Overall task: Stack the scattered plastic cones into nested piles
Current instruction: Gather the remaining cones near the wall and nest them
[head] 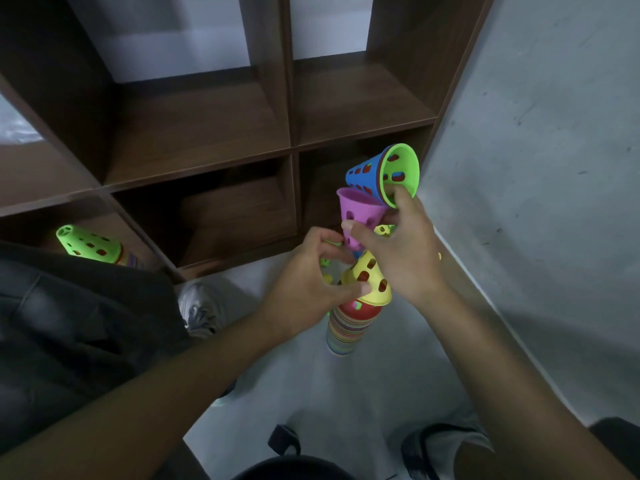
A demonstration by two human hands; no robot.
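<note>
A grey floor [346, 393] ran up to a dark shelf unit [207, 140]. Just before the shelf unit stood a tall nested pile [343, 332], most cones seemingly gathered already. The left hand [304, 285] pinched a yellow cone [369, 278] atop it; the right hand [405, 247] gripped a purple cone [358, 213] and a blue-green pair [381, 174]. A second pile [91, 244] lay in the shelf unit's bottom-left compartment (a few loose cones remained, half hidden behind the hands).

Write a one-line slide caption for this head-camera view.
Both hands, left hand and right hand, hold perforated plastic cones above a tall nested multicoloured cone pile beside a dark wooden shelf unit.
</note>
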